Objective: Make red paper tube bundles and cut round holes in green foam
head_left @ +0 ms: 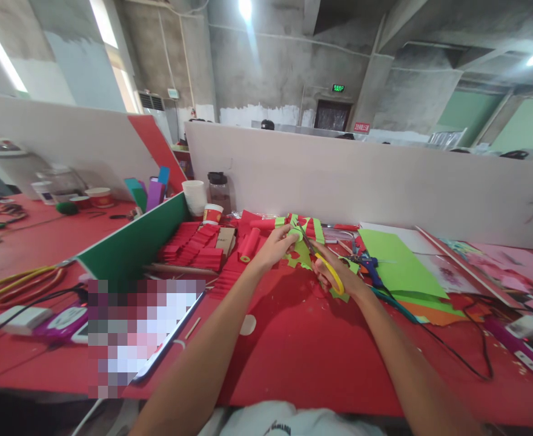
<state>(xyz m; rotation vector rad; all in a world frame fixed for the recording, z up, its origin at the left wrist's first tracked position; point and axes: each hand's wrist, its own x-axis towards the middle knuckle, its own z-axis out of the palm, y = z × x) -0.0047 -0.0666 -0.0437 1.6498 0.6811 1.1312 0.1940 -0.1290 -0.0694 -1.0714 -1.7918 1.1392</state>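
Note:
My left hand (279,244) pinches a small piece of lime-green paper (297,234) over the middle of the red table. Closed around yellow-handled scissors (329,272), my right hand (334,270) is just to the right of it. The dark scissor blades point up and left and meet the paper. Beneath the hands lie green paper scraps (300,257). Left of my left hand lies a red paper roll (250,245), and red rolls with green bands (311,226) rest behind. Part of the right hand's fingers is hidden by the scissor handle.
Stacked red paper strips (192,245) lie at the left, near a paper cup (212,214) and a dark-lidded bottle (220,191). Green sheets (400,260) and a glue gun (370,264) with its cable are at the right. A tablet (157,333), blurred out, lies front left. A white partition (361,181) stands behind.

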